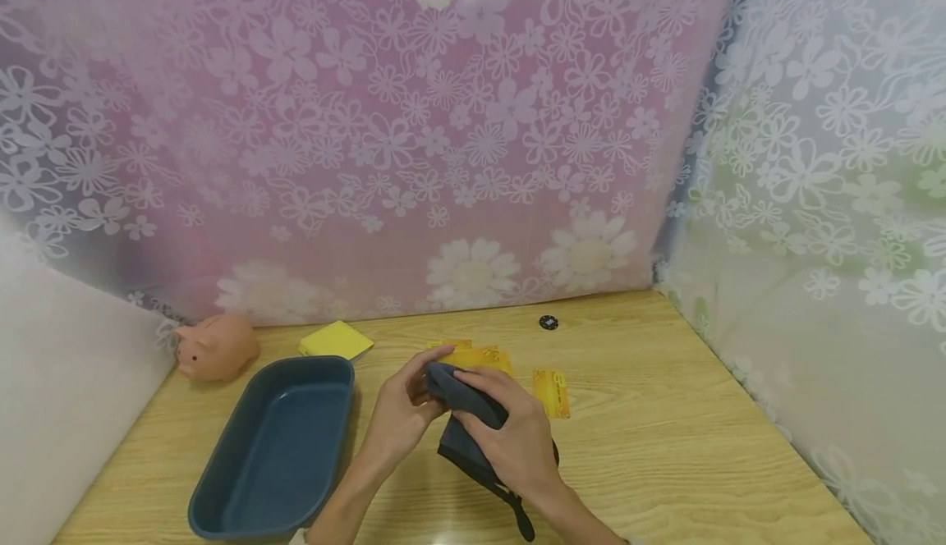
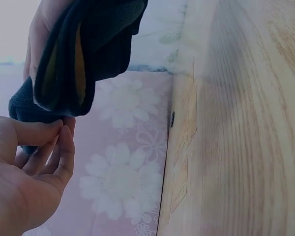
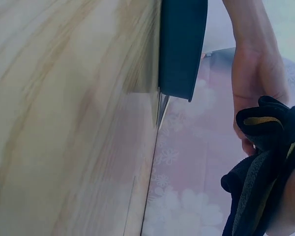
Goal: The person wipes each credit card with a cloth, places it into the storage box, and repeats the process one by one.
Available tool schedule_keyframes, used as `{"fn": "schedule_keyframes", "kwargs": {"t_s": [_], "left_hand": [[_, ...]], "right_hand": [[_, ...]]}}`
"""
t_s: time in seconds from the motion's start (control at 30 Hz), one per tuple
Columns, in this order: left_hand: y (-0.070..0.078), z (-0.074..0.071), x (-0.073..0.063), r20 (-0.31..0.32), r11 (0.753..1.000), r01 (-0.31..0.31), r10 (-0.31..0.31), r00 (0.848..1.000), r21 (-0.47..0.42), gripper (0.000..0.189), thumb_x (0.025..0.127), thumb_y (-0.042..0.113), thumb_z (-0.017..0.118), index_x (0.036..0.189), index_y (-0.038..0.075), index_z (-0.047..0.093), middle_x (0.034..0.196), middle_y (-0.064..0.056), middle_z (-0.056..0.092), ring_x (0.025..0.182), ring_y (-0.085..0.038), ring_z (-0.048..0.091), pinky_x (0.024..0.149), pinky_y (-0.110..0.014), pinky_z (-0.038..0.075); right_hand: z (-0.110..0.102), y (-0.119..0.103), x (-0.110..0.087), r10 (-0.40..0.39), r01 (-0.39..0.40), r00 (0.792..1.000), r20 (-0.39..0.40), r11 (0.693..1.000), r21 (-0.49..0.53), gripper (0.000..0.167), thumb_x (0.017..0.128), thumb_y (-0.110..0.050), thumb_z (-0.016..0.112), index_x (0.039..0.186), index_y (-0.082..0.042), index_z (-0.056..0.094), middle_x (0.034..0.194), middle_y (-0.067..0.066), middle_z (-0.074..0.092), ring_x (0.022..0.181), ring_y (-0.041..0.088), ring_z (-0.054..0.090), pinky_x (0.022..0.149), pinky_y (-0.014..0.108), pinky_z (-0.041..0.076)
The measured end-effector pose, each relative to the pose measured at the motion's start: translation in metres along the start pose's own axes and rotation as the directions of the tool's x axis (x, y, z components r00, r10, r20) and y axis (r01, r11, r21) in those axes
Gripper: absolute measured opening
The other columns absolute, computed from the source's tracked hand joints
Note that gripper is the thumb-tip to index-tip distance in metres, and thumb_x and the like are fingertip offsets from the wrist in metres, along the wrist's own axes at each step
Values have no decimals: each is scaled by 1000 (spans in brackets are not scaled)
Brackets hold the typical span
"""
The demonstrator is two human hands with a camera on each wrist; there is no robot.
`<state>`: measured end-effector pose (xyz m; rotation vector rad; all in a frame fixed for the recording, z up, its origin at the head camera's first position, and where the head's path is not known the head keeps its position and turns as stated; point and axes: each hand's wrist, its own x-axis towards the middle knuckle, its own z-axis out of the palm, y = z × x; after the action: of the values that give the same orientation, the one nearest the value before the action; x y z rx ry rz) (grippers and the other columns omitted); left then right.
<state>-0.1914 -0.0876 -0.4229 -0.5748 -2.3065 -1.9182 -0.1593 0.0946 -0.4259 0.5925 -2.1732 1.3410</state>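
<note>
At the far left, a pinkish-orange pig figure (image 1: 218, 348) stands on the wood-grain table (image 1: 665, 438), near the back cloth. Just in front and to its right lies a deep blue tub (image 1: 273, 446), rounded at the corners, and behind the tub's far end a flat yellow pad (image 1: 334, 338).

Right of the tub, the person's left hand (image 1: 399, 405) pinches the edge of a dark cloth pouch (image 1: 463, 444) between thumb and fingertips. The pouch is held up above the table, bunched between the two hands — its folds part to show a yellowish inside (image 2: 79, 69) in the wrist views. The right hand (image 1: 517, 430) grips it from the other side, thumb on the near face, and a black strap (image 1: 523, 520) hangs below.

Beyond the hands lie several overlapping yellow cards (image 1: 480, 356), partly hidden; one separate card (image 1: 550, 393) lies to the right — apart from the others. Behind it rests a small black disc (image 1: 548, 322), near the flowered back cloth (image 1: 414, 159). A pale flowered sheet (image 1: 828, 225) closes the right side.
</note>
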Motion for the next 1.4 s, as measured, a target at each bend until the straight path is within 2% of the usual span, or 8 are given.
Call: {"fn": "schedule_keyframes", "kwargs": {"t_s": [0.27,0.5,0.7,0.8,0.93,1.2,1.33,1.4], "left_hand": [[0,0,-1,-7,1000,8,-8,1000,16,62,91,-5,75,146,21,61,131,-8,64,92,-21,70,84,-30,60],[1,0,0,-29,999,37,-36,999,28,66,88,-8,77,143,27,63,132,-9,60,90,-21,69,81,-29,61],[1,-1,-2,-42,998,31,-28,999,56,66,87,-9,77,144,21,62,136,-7,60,92,-20,68,85,-30,59],[1,-2,-3,-48,998,40,-37,998,54,65,88,-9,77,143,22,63,138,-6,60,95,-21,66,86,-30,59],[0,-3,-3,-47,998,56,-54,997,30,63,89,-8,76,143,23,63,137,-5,61,96,-21,65,86,-30,58],[1,-5,-2,-47,998,69,-70,996,-9,62,89,-6,76,142,23,64,129,-9,63,89,-20,61,82,-29,55],[1,-5,-1,-45,994,85,-88,995,-72,63,89,-8,74,142,24,63,125,-11,63,80,-18,60,84,-35,60],[0,-4,0,-44,990,93,-98,994,-101,63,90,-8,74,142,26,63,130,-10,63,72,-18,61,82,-37,61]], "right_hand": [[-4,10,-1,-7,4,999,-41,998,-61,54,81,-8,90,129,-26,74,129,-6,69,113,22,71,85,39,63],[-13,18,1,1,-7,998,-69,996,-84,54,81,-7,90,130,-24,74,128,-4,70,113,21,71,85,39,63],[-22,28,4,7,-16,994,-107,996,-85,53,82,-4,89,129,-23,75,129,-2,70,114,25,71,83,39,64],[-28,34,6,31,-41,991,-130,996,-78,52,82,-4,88,129,-23,75,130,-2,70,117,26,70,85,39,63],[-38,42,9,58,-70,984,-169,995,-69,50,84,-4,87,129,-21,75,130,1,71,116,27,70,86,36,63],[-57,48,17,91,-110,964,-250,992,-65,47,85,-6,87,128,-20,76,129,3,72,112,28,71,84,20,58],[-59,46,23,97,-111,961,-260,993,-39,46,86,-8,87,128,-23,76,129,3,71,114,27,70,84,18,57],[-58,45,25,99,-111,961,-257,993,-31,46,86,-9,87,128,-24,76,128,2,72,114,27,70,83,19,58]]}}
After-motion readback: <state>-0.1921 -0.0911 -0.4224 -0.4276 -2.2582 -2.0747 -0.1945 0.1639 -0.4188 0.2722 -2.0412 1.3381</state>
